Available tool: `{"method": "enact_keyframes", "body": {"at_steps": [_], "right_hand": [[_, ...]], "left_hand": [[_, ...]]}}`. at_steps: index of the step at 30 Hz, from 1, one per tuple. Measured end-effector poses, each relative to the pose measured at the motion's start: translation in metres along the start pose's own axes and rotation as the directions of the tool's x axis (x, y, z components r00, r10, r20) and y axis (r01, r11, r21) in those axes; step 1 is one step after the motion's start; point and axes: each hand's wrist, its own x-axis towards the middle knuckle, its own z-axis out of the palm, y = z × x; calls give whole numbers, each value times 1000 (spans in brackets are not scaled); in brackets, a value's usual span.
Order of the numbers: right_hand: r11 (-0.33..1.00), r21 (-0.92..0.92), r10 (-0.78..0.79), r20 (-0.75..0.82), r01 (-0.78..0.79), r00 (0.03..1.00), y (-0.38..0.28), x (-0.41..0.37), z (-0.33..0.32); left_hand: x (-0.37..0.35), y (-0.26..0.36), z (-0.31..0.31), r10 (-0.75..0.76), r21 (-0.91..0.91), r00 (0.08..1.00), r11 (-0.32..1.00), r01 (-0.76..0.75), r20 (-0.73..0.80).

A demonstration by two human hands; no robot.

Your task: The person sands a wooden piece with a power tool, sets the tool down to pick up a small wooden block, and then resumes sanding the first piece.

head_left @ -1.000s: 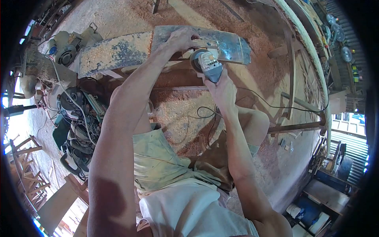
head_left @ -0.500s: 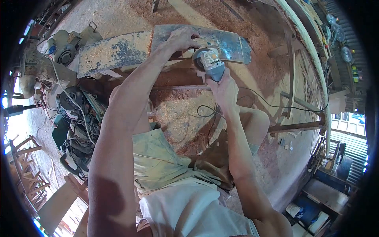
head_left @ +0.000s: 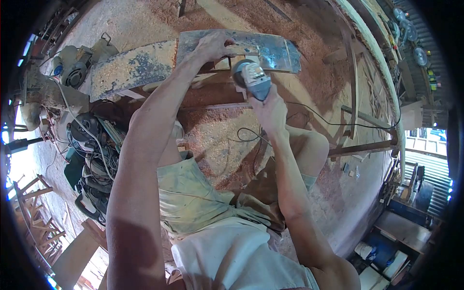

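My right hand (head_left: 269, 110) is wrapped round the grey lower body of an angle grinder (head_left: 256, 81). The grinder's round disc (head_left: 240, 72) faces left, close to a small wooden piece (head_left: 238, 50) at the near edge of a worn bluish metal-topped board (head_left: 274, 50). My left hand (head_left: 214, 47) holds the left end of that wooden piece down on the board, fingers bent over it. Whether the disc touches the wood cannot be made out.
A second board with sawdust (head_left: 133, 67) lies to the left. Motors (head_left: 76, 70) and tangled power tools (head_left: 92, 154) stand at the left. A black cable (head_left: 333, 123) runs right. Wooden bars (head_left: 362, 149) stand at the right, shelves (head_left: 403, 229) lower right.
The grinder has moved slightly left and down with my right hand, and its disc is turned differently. The whole view has shifted a little to the left. My left hand still holds the wooden piece.
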Motion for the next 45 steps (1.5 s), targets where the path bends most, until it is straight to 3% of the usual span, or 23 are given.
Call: {"method": "enact_keyframes", "body": {"at_steps": [2,5,8,12,17,23,26,32,41,45], "right_hand": [[1000,-10,12,59,-11,998,-5,0,-1],[1000,-16,0,4,0,1000,-4,0,-8],[995,-7,105,12,-104,994,2,6,-11],[999,-35,36,27,-35,999,2,4,-3],[998,-35,-56,-17,56,998,-2,5,-2],[993,-34,109,-51,-111,993,23,16,-13],[997,60,59,-112,-53,992,27,14,-13],[1000,2,22,30,-23,999,-1,4,-3],[997,-19,79,-36,-80,996,2,9,-4],[1000,4,1,-31,-1,1000,3,7,-2]], "left_hand": [[-2,0,0,9,-8,1000,1000,-9,-18],[-4,0,1,28,8,999,1000,-28,-42],[8,-18,16,59,-8,995,998,-60,-75],[7,-12,8,13,-20,1000,1000,-12,23],[8,-16,13,23,-50,1000,998,-23,-2],[6,-10,6,0,-30,999,1000,1,35],[5,-9,8,5,-25,1000,1000,-5,27],[0,-4,1,15,-16,1000,1000,-15,22],[-4,-4,5,11,35,999,999,-10,-39],[-1,-4,7,7,25,1000,1000,-7,-29]]}}
